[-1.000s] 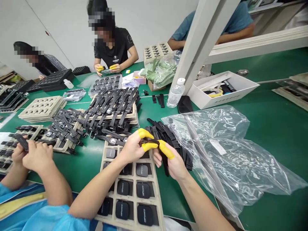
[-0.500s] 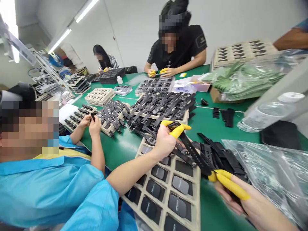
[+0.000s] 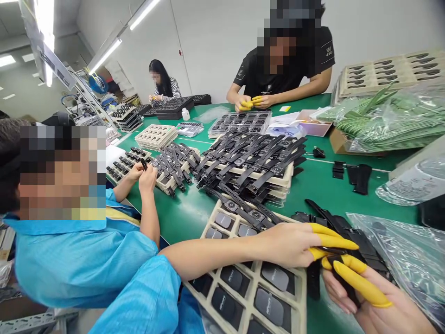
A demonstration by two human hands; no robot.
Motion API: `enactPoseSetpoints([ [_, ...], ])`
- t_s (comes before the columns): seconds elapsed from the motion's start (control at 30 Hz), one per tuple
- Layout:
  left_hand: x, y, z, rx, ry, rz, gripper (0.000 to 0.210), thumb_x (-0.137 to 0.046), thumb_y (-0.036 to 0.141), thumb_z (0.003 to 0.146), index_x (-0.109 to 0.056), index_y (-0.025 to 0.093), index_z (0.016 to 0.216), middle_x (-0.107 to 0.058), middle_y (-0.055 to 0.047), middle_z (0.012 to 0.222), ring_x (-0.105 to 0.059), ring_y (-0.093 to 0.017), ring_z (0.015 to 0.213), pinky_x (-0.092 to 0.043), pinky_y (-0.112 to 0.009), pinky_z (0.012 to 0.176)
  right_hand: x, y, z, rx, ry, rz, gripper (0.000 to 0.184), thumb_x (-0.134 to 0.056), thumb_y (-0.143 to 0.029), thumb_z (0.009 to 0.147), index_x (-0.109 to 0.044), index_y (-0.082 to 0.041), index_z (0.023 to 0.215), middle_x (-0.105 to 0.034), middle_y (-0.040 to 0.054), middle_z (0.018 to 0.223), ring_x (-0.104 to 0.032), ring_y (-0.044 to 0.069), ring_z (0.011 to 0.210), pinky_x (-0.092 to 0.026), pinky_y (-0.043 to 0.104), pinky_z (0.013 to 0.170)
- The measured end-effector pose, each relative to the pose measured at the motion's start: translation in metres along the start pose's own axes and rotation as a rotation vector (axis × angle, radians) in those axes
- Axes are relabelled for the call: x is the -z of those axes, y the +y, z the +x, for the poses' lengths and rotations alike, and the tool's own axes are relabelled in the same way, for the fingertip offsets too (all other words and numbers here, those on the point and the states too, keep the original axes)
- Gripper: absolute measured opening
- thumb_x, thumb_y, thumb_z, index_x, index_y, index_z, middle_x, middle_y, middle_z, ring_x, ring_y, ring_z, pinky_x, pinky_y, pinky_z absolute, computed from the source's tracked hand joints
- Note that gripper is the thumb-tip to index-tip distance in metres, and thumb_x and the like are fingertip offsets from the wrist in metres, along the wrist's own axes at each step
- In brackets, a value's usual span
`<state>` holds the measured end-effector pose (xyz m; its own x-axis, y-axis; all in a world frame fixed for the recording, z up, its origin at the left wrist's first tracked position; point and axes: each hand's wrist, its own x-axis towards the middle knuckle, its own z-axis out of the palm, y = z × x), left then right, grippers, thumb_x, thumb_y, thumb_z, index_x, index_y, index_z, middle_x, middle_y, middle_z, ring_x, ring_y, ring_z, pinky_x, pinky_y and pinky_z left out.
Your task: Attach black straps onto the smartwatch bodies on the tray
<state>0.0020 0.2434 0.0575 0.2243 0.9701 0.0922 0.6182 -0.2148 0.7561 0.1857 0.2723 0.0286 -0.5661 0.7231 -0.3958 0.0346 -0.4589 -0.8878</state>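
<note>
My left hand [image 3: 295,243], in yellow finger cots, reaches across the tray and pinches a black smartwatch [image 3: 335,251]. Close against it, my right hand [image 3: 365,290] is closed on the same watch's black strap [image 3: 347,285]; yellow cots cover its thumb and finger. Fingers hide most of the watch. Beneath my left forearm lies a beige tray [image 3: 301,297] whose cells hold square dark watch heads [image 3: 269,306]. Two strapped watches [image 3: 256,214] rest on the tray's far end. Loose black straps [image 3: 361,246] are heaped just beyond my right hand.
Beyond the tray stands a stack of trays piled with strapped watches [image 3: 250,160]. A clear plastic bag [image 3: 410,255] and a plastic bottle [image 3: 410,181] lie at right. At left a co-worker in a blue jacket [image 3: 79,260] handles a small dark part; another person sits opposite.
My left hand has moved right with the watch, from over the tray to my right hand. The strap stretched between them before; now the hands meet. The view has shifted too.
</note>
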Motion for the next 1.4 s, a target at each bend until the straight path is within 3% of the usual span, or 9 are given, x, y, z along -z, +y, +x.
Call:
enactPoseSetpoints([
  [0.17, 0.005, 0.000, 0.002, -0.106, -0.055, 0.187, 0.056, -0.044, 0.004, 0.092, -0.060, 0.011, 0.146, -0.060, -0.014, 0.148, -0.058, -0.025, 0.139, -0.046, -0.033, 0.120, 0.003, 0.004, 0.002, -0.008, -0.038, 0.094, 0.037, -0.075, -0.061, 0.078, -0.057, -0.030, 0.073, -0.044, 0.0040, 0.056, -0.036, 0.015, 0.047, -0.032, 0.038, 0.043],
  [0.37, 0.005, -0.003, -0.003, -0.128, 0.070, 0.114, 0.058, -0.048, 0.006, 0.088, -0.060, 0.016, 0.144, -0.064, -0.017, 0.138, -0.061, -0.028, 0.133, -0.051, -0.043, 0.116, -0.019, -0.005, -0.001, 0.090, -0.040, 0.278, 0.044, -0.085, -0.056, 0.076, -0.057, -0.023, 0.082, -0.041, -0.0069, 0.052, -0.029, 0.008, 0.043, -0.024, 0.022, 0.042],
  [0.6, 0.002, -0.010, -0.004, -0.166, 0.119, 0.139, 0.058, -0.042, 0.005, 0.089, -0.057, 0.018, 0.143, -0.063, -0.015, 0.134, -0.064, -0.027, 0.125, -0.057, -0.044, 0.109, -0.029, -0.010, 0.004, 0.152, -0.069, 0.407, 0.041, -0.084, -0.051, 0.080, -0.055, -0.022, 0.082, -0.041, -0.0091, 0.051, -0.024, 0.005, 0.043, -0.023, 0.018, 0.041],
  [0.87, 0.018, 0.001, -0.006, -0.254, 0.026, 0.086, 0.051, -0.043, 0.023, 0.101, -0.050, 0.011, 0.150, -0.057, -0.019, 0.132, -0.062, -0.027, 0.121, -0.055, -0.045, 0.109, -0.027, -0.010, 0.007, 0.182, -0.075, 0.475, 0.041, -0.082, -0.050, 0.082, -0.052, -0.022, 0.080, -0.039, -0.0101, 0.051, -0.021, 0.005, 0.043, -0.021, 0.018, 0.041],
  [1.13, 0.018, 0.003, -0.005, -0.317, 0.020, 0.447, 0.045, -0.050, 0.019, 0.095, -0.058, 0.007, 0.137, -0.062, -0.020, 0.119, -0.058, -0.033, 0.118, -0.056, -0.054, 0.104, -0.021, -0.012, 0.008, 0.110, -0.079, 0.389, 0.046, -0.083, -0.055, 0.078, -0.053, -0.021, 0.084, -0.034, -0.0128, 0.051, -0.016, 0.004, 0.044, -0.016, 0.017, 0.041],
  [1.3, 0.019, 0.001, -0.003, -0.352, 0.061, 0.226, 0.042, -0.046, 0.022, 0.103, -0.052, 0.014, 0.144, -0.064, -0.017, 0.125, -0.062, -0.026, 0.118, -0.058, -0.043, 0.103, -0.021, -0.012, 0.006, 0.149, -0.118, 0.406, 0.048, -0.081, -0.059, 0.079, -0.052, -0.022, 0.084, -0.036, -0.0127, 0.049, -0.018, 0.005, 0.042, -0.018, 0.018, 0.040],
  [1.4, 0.022, 0.006, -0.002, -0.394, 0.074, 0.120, 0.048, -0.050, 0.024, 0.104, -0.045, 0.020, 0.151, -0.064, -0.015, 0.131, -0.064, -0.024, 0.123, -0.057, -0.039, 0.106, -0.017, -0.011, 0.004, 0.301, -0.082, 0.339, 0.046, -0.076, -0.064, 0.084, -0.053, -0.024, 0.087, -0.040, -0.0113, 0.049, -0.029, 0.008, 0.041, -0.027, 0.021, 0.042],
])
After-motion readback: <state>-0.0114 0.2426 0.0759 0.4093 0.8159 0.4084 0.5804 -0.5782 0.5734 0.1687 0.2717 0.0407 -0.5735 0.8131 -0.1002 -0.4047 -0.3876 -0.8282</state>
